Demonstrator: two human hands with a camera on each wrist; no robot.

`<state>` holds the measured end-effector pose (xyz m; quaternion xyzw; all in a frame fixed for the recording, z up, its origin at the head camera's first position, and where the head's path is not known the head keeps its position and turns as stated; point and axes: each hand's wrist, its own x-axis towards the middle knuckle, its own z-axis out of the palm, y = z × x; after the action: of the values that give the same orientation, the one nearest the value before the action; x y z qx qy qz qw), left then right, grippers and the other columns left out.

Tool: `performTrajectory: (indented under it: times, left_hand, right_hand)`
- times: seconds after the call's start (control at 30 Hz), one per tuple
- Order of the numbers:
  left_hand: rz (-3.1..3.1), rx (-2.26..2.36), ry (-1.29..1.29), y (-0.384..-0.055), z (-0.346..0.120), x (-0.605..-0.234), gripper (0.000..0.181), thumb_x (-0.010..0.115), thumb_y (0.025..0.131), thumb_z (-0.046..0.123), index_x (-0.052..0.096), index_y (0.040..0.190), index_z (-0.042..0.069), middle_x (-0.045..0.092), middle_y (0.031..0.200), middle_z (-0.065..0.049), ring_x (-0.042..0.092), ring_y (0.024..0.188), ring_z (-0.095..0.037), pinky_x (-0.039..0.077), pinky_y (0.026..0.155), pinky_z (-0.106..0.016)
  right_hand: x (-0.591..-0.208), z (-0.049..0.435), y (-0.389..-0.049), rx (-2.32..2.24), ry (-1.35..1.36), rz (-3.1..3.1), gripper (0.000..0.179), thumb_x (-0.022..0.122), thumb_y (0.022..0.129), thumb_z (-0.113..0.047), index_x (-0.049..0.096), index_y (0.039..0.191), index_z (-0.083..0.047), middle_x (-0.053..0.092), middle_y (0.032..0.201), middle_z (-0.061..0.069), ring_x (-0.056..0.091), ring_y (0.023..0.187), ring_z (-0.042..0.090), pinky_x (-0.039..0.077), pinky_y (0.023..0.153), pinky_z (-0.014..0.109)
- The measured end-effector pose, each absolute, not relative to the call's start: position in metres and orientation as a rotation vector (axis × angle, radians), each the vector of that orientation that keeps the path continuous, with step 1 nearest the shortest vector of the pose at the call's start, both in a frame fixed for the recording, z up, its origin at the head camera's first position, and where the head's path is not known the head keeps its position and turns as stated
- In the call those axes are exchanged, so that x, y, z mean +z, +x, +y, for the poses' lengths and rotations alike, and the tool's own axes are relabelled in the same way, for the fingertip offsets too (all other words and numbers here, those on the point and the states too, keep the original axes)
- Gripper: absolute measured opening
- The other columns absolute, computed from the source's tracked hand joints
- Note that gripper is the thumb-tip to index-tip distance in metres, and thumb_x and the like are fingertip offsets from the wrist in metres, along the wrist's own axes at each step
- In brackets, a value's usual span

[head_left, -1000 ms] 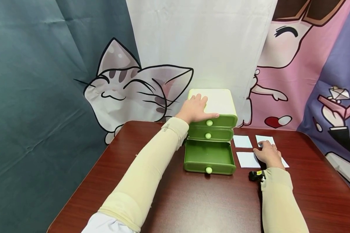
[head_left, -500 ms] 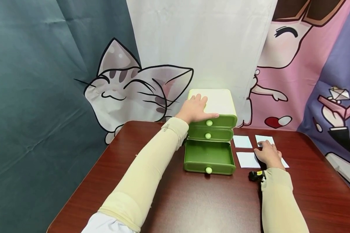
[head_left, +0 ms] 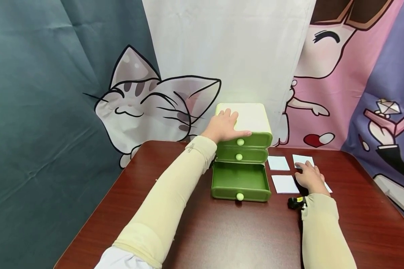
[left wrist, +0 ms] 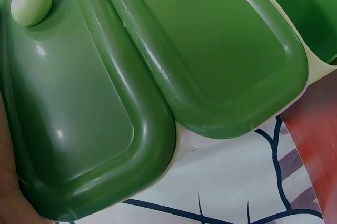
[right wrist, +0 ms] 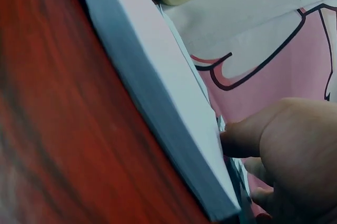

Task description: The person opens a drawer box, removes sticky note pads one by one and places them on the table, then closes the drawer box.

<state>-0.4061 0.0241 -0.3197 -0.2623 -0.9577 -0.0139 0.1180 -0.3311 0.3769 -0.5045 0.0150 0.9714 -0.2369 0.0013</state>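
A small cabinet with green drawers and a pale top [head_left: 250,117] stands at the back of the table. My left hand [head_left: 223,125] rests spread on its top, thumb along the front edge. The bottom drawer [head_left: 240,175] is pulled out and holds nothing; the two drawers above are closed. My right hand [head_left: 309,177] reaches over several white note pads and pinches the near edge of the back right pad [head_left: 303,160]. The hand partly covers the front right pad [head_left: 327,186]. In the right wrist view, my thumb [right wrist: 239,137] shows beyond a thick note pad [right wrist: 174,108].
Left of the right hand lie a back left pad [head_left: 278,163] and a front left pad [head_left: 285,184]. The dark red wooden table [head_left: 242,235] reaches back to a printed curtain [head_left: 188,37]. A round pale knob [left wrist: 31,3] juts from a drawer.
The right thumb has drawn in toward the fingers, and the back right pad has shifted slightly left and up. The head view has turned a little. The left hand stays in place.
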Motion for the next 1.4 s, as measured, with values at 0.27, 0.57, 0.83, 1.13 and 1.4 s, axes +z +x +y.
performTrajectory:
  times: [0.27, 0.57, 0.83, 1.13, 1.4]
  left_hand:
    - [-2.792, -0.051, -0.767, -0.406, 0.025, -0.319, 0.086, 0.038, 0.080, 0.092, 0.050, 0.123, 0.019, 0.050, 0.119, -0.006, 0.051, 0.105, -0.024, 0.050, 0.083, -0.041]
    - [-2.796, -0.045, -0.759, -0.407, 0.024, -0.321, 0.085, 0.039, 0.080, 0.091, 0.050, 0.124, 0.019, 0.049, 0.120, -0.006, 0.051, 0.105, -0.024, 0.050, 0.082, -0.041]
    - [-2.799, -0.050, -0.760, -0.406, 0.025, -0.322, 0.084, 0.039, 0.080, 0.091, 0.050, 0.122, 0.019, 0.049, 0.119, -0.006, 0.050, 0.105, -0.024, 0.050, 0.082, -0.041]
    - [-2.803, -0.051, -0.759, -0.405, 0.024, -0.319, 0.088, 0.038, 0.080, 0.091, 0.050, 0.127, 0.018, 0.050, 0.122, -0.007, 0.051, 0.108, -0.025, 0.050, 0.083, -0.041]
    - [-2.799, -0.048, -0.760, -0.405, 0.026, -0.320, 0.088, 0.039, 0.080, 0.091, 0.050, 0.127, 0.018, 0.050, 0.121, -0.007, 0.052, 0.107, -0.025, 0.050, 0.085, -0.041]
  right_hand:
    - [-0.499, 0.380, -0.325, -0.757, 0.054, 3.010, 0.064, 0.044, 0.094, -0.015, 0.025, 0.152, 0.004, 0.011, 0.153, 0.043, 0.009, 0.138, 0.066, 0.016, 0.103, 0.077]
    - [-0.496, 0.371, -0.319, -0.781, 0.077, 2.986, 0.068, 0.045, 0.092, -0.014, 0.024, 0.155, 0.000, 0.009, 0.154, 0.043, 0.007, 0.137, 0.067, 0.015, 0.102, 0.078]
    - [-0.501, 0.368, -0.325, -0.747, 0.102, 2.996, 0.064, 0.045, 0.099, -0.028, 0.028, 0.155, -0.003, 0.009, 0.154, 0.041, 0.000, 0.139, 0.068, 0.006, 0.106, 0.077]
    - [-0.501, 0.371, -0.328, -0.751, 0.054, 2.996, 0.059, 0.044, 0.099, -0.027, 0.035, 0.151, 0.000, 0.012, 0.155, 0.041, 0.004, 0.142, 0.063, 0.006, 0.105, 0.079]
    - [-0.503, 0.374, -0.329, -0.842, 0.047, 3.006, 0.057, 0.043, 0.098, -0.019, 0.034, 0.151, 0.000, 0.011, 0.156, 0.041, -0.002, 0.142, 0.064, 0.003, 0.106, 0.078]
